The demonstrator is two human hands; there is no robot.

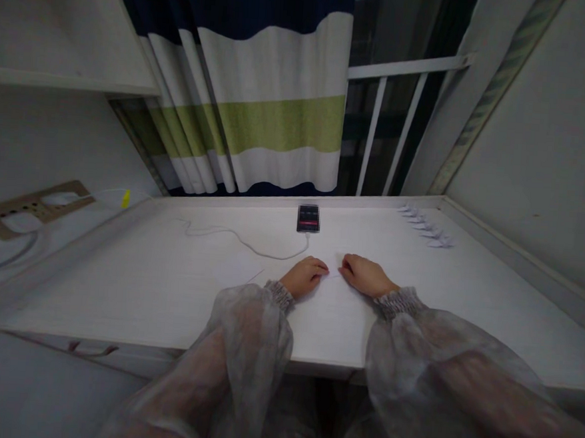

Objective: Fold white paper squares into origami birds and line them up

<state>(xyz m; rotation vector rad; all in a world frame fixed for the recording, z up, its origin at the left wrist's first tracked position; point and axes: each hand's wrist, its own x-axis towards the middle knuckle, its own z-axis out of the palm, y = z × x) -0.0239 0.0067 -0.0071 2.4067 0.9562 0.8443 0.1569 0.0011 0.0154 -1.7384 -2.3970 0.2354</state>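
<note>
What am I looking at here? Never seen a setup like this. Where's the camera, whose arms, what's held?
There is no machine here: a person works with two bare hands. The single picture comes from a camera worn on that person's head, looking forward and down, so the see-through sleeves at the bottom are the wearer's own.

The left hand and right hand meet over a white desk, with a small piece of white paper pinched between their fingertips. Its exact shape is hard to make out.

Beyond them lies a phone with a white cable attached. Toward the far right corner is a row of small white pointed shapes. A striped curtain hangs behind.
</note>
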